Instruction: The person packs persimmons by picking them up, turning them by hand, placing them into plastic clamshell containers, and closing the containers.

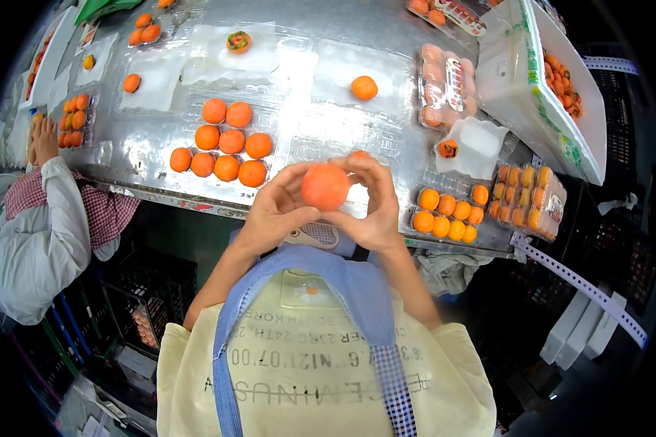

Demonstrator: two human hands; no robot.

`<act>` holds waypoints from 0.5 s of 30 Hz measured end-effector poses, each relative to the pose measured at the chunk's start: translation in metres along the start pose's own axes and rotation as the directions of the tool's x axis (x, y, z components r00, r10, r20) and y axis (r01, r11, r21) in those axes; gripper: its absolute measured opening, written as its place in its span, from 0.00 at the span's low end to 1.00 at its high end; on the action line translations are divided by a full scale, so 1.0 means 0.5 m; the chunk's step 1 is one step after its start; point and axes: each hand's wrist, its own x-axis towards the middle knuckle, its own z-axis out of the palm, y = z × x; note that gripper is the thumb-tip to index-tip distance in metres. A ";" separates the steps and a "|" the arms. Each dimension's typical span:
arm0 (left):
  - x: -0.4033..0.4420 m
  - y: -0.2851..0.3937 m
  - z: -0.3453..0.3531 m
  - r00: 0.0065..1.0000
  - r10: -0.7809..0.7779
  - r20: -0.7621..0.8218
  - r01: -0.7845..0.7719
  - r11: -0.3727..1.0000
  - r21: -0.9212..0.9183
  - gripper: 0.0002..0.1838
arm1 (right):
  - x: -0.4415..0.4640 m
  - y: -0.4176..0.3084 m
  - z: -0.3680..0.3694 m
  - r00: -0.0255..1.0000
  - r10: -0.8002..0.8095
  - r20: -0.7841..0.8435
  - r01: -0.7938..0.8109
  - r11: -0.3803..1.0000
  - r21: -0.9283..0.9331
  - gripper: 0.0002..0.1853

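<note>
Cupping an orange fruit point(325, 186), both hands point(272, 207) point(378, 206) front a shirt point(315, 360) reading "SOUTH".

Metal table point(328, 16): clear fruit trays point(262, 119), white box point(506, 73), seemingly foam.

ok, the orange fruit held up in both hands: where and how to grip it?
Likely by its rounded sides, one hand from each side. The orange fruit is round, with no stem in view; the left hand and right hand cup it that way, thumbs at the near edge, leaving the face toward the camera uncovered.
</note>
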 end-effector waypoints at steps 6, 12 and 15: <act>-0.001 0.004 0.018 0.988 0.118 -0.097 -0.101 0.982 0.161 0.30 | 0.003 0.006 0.005 0.997 -0.064 0.048 0.066 0.997 -0.036 0.34; 0.003 -0.003 0.017 0.909 0.389 -0.150 -0.254 0.800 0.543 0.28 | 0.005 -0.002 -0.009 0.980 0.104 0.170 -0.130 0.980 0.149 0.34; 0.003 -0.003 0.016 0.866 0.489 -0.105 -0.278 0.644 0.713 0.27 | 0.011 -0.011 0.005 0.970 0.196 0.143 -0.221 0.957 0.187 0.34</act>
